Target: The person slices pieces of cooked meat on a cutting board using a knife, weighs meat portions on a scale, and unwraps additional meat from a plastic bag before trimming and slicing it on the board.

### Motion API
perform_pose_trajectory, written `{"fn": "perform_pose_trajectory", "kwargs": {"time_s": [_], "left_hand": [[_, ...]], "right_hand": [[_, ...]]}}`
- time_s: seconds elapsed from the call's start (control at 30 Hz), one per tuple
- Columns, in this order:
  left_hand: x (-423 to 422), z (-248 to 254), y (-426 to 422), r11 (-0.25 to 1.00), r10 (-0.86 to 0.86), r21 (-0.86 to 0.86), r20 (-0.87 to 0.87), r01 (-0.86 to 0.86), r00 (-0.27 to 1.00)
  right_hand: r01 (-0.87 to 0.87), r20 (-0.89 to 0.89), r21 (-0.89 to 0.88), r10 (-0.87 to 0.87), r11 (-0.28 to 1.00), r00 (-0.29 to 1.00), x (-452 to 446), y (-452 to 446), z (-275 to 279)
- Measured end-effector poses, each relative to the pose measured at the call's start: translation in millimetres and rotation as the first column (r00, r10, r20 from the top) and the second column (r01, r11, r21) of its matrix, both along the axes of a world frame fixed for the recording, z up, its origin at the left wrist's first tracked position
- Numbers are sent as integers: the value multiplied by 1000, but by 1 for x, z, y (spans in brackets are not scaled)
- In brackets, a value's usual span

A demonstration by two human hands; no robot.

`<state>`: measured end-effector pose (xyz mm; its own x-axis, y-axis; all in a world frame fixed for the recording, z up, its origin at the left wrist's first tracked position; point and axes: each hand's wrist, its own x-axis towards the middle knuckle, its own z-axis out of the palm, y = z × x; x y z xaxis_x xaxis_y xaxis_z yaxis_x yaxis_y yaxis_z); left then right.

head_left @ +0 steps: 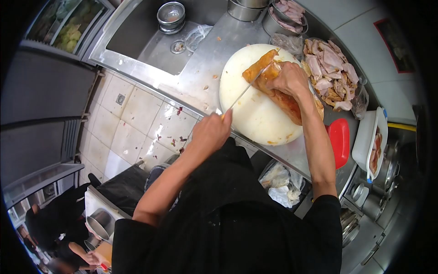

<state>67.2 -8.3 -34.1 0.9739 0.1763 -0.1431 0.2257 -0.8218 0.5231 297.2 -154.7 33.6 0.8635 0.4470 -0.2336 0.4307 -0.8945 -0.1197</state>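
The head view shows, nearest, the person's soft black shirt [228,228]. The left hand [212,132] is closed tight around the yellow handle of a long, thin metal knife [240,97]. Its blade runs up and away over a round, thick, cream-white board [248,121], and its far end is at the meat [286,105]. The meat is a long, lumpy strip, orange-brown and shiny, lying slanted across the board. The right hand [292,78] is clamped on it near its far end, with the fingers bent over it.

Just beside the board is a smooth red tub [339,144]. To its right is a deep white tub [361,148] with blue corners and brown meat inside. Past the board is a heap of pale, floppy scraps [332,73], some with brown edges, near a thin, crinkly, clear bag [287,43].

Farther off, on the shiny steel counter [200,75], stand round metal pots [244,13]. In the sink [137,39] are round metal bowls [171,16].
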Motion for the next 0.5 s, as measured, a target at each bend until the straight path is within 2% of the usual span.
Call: {"fn": "perform_pose_trajectory", "kwargs": {"time_s": [0.03,0.07,0.2,0.27,0.33,0.4,0.5], "left_hand": [[17,-14,-2,1000,-19,-12,27,19,999],[39,-24,-5,994,46,-106,37,-42,998],[74,-12,-13,970,190,-140,-64,-197,980],[60,-9,-9,968,188,-151,-101,-202,977],[20,-27,0,997,9,-76,21,-7,1000],[-27,-13,11,1000,-10,-24,-99,7,995],[-52,7,9,989,145,44,-188,-139,971]], "right_hand": [[-5,1,-20,5,1000,1000,-2,1,1],[-14,3,-41,14,999,1000,-5,3,3],[45,-6,-88,-46,995,999,-10,10,7],[75,-10,-54,-76,996,997,-5,6,2],[66,-6,-49,-67,997,998,2,4,1],[55,-39,-43,-57,998,998,7,3,0],[25,-100,-48,-30,999,995,12,2,0]]}}
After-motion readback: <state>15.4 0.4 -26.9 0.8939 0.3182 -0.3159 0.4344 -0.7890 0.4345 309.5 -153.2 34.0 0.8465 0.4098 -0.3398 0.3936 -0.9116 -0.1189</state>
